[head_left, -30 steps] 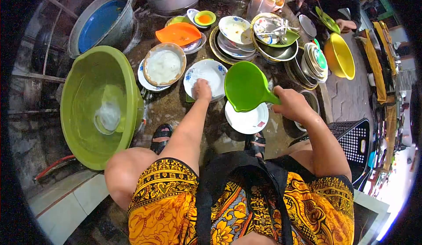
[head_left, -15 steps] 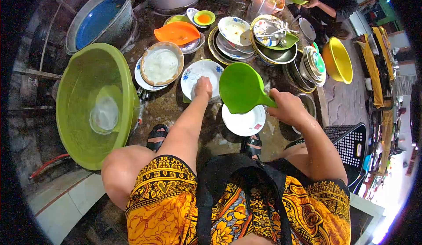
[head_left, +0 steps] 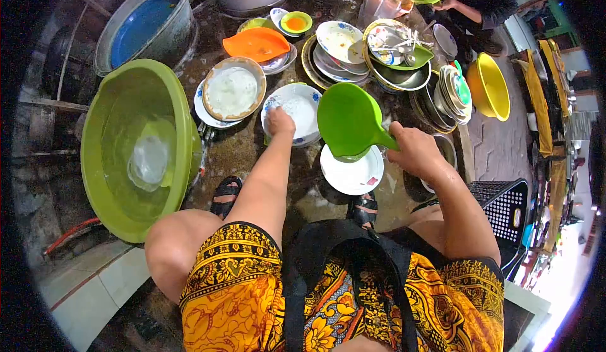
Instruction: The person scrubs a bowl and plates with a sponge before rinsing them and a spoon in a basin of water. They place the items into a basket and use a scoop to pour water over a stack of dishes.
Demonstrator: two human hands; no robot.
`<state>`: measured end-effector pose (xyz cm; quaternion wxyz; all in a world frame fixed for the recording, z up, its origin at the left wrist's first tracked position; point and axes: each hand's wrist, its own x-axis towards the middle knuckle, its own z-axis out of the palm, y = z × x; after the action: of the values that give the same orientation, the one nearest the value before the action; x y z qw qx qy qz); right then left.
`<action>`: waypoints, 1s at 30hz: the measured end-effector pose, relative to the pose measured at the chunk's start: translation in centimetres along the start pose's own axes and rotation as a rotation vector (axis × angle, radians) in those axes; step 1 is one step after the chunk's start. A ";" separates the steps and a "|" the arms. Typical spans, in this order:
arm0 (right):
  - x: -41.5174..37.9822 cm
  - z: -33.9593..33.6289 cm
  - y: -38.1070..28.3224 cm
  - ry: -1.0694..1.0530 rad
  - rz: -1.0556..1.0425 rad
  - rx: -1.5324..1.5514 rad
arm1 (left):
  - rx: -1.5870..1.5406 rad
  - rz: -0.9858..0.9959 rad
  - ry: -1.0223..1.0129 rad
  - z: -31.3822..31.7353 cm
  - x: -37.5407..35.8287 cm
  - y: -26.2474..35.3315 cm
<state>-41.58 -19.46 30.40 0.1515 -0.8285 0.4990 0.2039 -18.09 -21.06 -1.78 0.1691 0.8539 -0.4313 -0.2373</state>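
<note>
My right hand [head_left: 413, 150] is closed round the handle of a green water dipper [head_left: 347, 117], tipped over a white plate [head_left: 355, 174] on the wet ground. My left hand [head_left: 279, 122], its fingers bunched, touches the left inside of a white dish with blue flowers [head_left: 302, 109]. The dish looks wet inside. Whatever may be in those fingers is hidden. Close to the left hand stands a brown-rimmed bowl of whitish suds [head_left: 232, 88], resting on another plate.
On the left stand a large green tub [head_left: 95, 156] and a metal basin [head_left: 188, 21] with blue inside. Stacked dishes [head_left: 341, 43], a yellow basin [head_left: 491, 87] and a black basket [head_left: 505, 207] lie ahead and right. Another person's hand [head_left: 447, 3] holds something green at the top.
My left hand has shifted left across the flowered dish. The right hand keeps the dipper nearly in place, tilted a little differently. At the top, the other person's green thing has moved over the pinkish bucket.
</note>
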 end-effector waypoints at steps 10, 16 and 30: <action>0.2 0.2 -0.5 0.005 -0.028 -0.015 | -0.157 -0.111 0.050 3.1 1.7 -0.9; 0.5 0.3 -0.6 0.012 -0.020 -0.015 | 0.066 0.195 -0.232 1.6 0.1 1.9; 0.1 -0.1 -0.4 -0.007 -0.040 -0.026 | 0.062 0.356 -0.517 2.4 -2.3 1.3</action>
<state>-41.16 -19.36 30.43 0.1463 -0.8395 0.4792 0.2101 -21.47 -20.10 -2.47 0.0665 0.6811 -0.6096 -0.4001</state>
